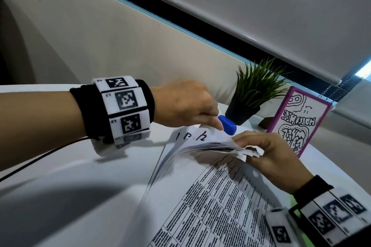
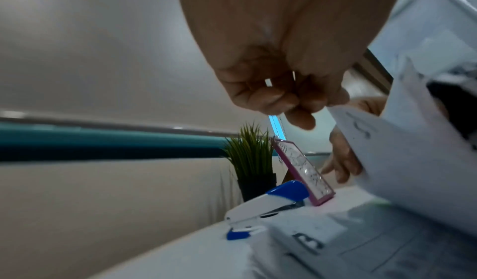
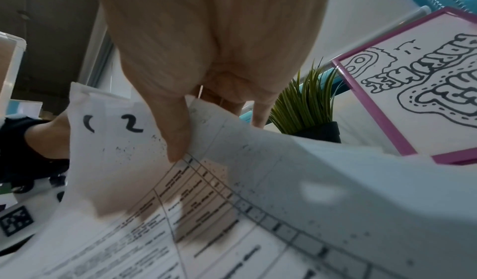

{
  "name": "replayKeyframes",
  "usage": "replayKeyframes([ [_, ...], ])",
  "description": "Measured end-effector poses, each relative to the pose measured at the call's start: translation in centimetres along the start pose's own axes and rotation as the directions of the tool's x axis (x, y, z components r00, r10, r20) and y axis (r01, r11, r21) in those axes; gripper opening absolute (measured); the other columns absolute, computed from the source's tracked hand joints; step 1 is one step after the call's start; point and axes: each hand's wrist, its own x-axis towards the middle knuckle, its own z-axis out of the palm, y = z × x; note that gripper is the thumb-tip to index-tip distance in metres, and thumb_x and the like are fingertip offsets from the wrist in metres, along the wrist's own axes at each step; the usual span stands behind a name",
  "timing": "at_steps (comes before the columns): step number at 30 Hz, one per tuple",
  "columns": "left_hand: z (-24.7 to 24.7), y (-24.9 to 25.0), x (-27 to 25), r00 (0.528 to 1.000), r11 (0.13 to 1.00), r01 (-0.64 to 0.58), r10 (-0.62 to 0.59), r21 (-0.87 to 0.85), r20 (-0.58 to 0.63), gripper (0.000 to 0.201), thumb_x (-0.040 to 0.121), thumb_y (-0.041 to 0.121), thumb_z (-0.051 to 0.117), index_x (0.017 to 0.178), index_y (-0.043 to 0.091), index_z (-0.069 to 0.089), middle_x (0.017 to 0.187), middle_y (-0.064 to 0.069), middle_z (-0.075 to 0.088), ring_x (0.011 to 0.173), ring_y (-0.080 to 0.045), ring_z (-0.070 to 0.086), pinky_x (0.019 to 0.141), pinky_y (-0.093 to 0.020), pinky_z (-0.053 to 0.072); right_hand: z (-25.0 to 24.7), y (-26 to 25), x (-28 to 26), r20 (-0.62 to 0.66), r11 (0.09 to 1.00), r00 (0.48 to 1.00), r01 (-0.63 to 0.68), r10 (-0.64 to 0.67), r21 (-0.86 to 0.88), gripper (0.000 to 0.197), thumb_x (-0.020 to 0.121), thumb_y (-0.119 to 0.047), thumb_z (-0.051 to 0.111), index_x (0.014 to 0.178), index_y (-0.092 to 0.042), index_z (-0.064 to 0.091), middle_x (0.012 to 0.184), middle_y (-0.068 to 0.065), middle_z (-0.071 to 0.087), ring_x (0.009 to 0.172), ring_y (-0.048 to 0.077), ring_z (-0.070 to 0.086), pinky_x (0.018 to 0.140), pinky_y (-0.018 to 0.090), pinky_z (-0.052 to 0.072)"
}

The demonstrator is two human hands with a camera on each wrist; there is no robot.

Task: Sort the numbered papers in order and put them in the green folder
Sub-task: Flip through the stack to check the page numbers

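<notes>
A stack of printed papers point(image 1: 210, 196) with handwritten numbers at the corners lies on the white table point(image 1: 80, 196). My right hand point(image 1: 243, 146) grips the far corner of several fanned sheets, its thumb point(image 3: 175, 136) on top beside a sheet marked 2 point(image 3: 131, 124). With thumb and fingers my left hand point(image 1: 214, 125) pinches the raised corner of one sheet point(image 2: 361, 132). Under it a flat sheet marked 3 point(image 2: 307, 242) shows. A sliver of green point(image 1: 294, 205), perhaps the folder, peeks from beneath my right wrist.
A blue and white stapler point(image 1: 227, 127) lies just behind the papers. Behind it stand a small potted plant point(image 1: 253, 94) and a pink-framed drawing point(image 1: 297, 120) to its right. A black cable point(image 1: 40, 158) runs from my left wrist across the table.
</notes>
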Motion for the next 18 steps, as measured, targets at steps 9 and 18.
replayKeyframes([
  [9, 0.1, -1.7, -0.8, 0.832, 0.718, 0.554, -0.456, -0.421, 0.317, 0.026, 0.096, 0.03, 0.057, 0.085, 0.012, 0.071, 0.066, 0.01, 0.067, 0.061, -0.007, 0.061, 0.054, -0.011, 0.044, -0.1, -0.1, -1.3, 0.019, 0.999, 1.0, 0.004, -0.005, 0.051, 0.038, 0.084, -0.005, 0.07, 0.118, -0.022, 0.067, 0.096, -0.004, 0.075, 0.091, 0.013, 0.07, 0.08, 0.02, 0.054],
  [18, 2.0, -0.9, -0.4, 0.774, 0.763, 0.592, -0.45, -0.258, 0.445, 0.019, 0.088, 0.031, 0.068, 0.104, 0.022, 0.073, 0.091, 0.01, 0.073, 0.065, 0.0, 0.06, 0.067, -0.017, 0.046, -0.1, 0.7, -1.6, 0.021, 0.999, 0.999, 0.026, -0.027, 0.033, 0.055, 0.067, 0.033, 0.063, 0.092, -0.014, 0.079, 0.099, -0.007, 0.076, 0.098, 0.013, 0.07, 0.082, 0.018, 0.053],
])
